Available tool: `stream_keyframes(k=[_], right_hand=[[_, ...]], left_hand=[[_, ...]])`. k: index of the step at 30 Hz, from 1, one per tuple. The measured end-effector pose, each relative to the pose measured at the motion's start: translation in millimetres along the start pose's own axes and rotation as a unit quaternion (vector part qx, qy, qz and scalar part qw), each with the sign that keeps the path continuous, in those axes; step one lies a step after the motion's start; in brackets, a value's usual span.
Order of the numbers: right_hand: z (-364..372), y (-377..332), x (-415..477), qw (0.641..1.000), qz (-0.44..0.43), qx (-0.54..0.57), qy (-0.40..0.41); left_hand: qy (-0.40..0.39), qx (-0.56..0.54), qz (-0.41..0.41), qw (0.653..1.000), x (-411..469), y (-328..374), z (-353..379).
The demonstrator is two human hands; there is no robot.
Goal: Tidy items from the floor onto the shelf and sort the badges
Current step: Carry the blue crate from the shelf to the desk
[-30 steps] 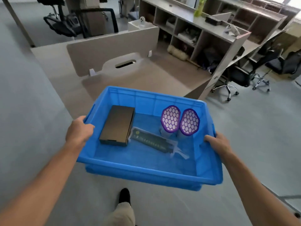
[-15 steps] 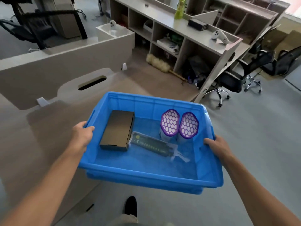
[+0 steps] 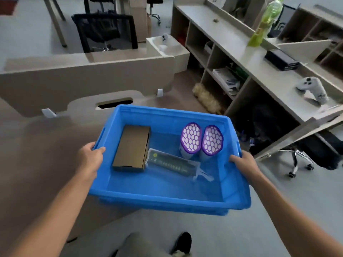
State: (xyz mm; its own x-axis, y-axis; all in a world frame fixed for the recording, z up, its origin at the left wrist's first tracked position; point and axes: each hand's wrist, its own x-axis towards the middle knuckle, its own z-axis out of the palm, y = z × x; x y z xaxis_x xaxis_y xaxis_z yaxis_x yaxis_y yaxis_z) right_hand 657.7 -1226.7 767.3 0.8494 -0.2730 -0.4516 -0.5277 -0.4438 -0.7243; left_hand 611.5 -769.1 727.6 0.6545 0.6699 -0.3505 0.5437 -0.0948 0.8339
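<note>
I carry a blue plastic bin (image 3: pixel 167 198) in front of me, above the floor. My left hand (image 3: pixel 91 158) grips its left rim and my right hand (image 3: pixel 243 162) grips its right rim. Inside, a dark brown box (image 3: pixel 132 148) lies at the left. A dark flat item in a clear bag (image 3: pixel 172 164) lies in the middle. Two purple-rimmed honeycomb filters (image 3: pixel 201 139) stand side by side at the right. The shelf unit (image 3: pixel 239 52) with open compartments runs along the upper right.
A beige desk with a partition (image 3: pixel 83 80) is at the left, partly under the bin. On the shelf top stand a green bottle (image 3: pixel 263 23), a black box (image 3: pixel 281 60) and a white controller (image 3: pixel 311 89). Office chairs (image 3: pixel 306 154) sit at right. My shoe (image 3: pixel 182 242) shows below.
I have walked forward and turned, so the shelf unit and desk are closer and larger in view. Both hands keep the same hold on the bin; its contents have not shifted.
</note>
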Motion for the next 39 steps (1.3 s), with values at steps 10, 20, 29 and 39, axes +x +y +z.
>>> stream_keyframes(k=[10, 20, 29, 39], right_hand=[[9, -100, 199, 0.98, -0.102, -0.158, -0.065], [56, -146, 312, 0.988, -0.078, -0.124, -0.058], [47, -157, 323, 0.975, -0.1, -0.191, -0.062], [9, -60, 259, 0.974, -0.132, -0.17, -0.067]], left_hand=[[0.103, -0.095, -0.089, 0.986, 21, 28, 81], [0.15, -0.063, -0.101, 0.982, 84, 60, 144], [0.124, -0.015, -0.088, 0.988, 90, 70, 159], [0.196, 0.068, -0.086, 0.974, -21, 44, 207]])
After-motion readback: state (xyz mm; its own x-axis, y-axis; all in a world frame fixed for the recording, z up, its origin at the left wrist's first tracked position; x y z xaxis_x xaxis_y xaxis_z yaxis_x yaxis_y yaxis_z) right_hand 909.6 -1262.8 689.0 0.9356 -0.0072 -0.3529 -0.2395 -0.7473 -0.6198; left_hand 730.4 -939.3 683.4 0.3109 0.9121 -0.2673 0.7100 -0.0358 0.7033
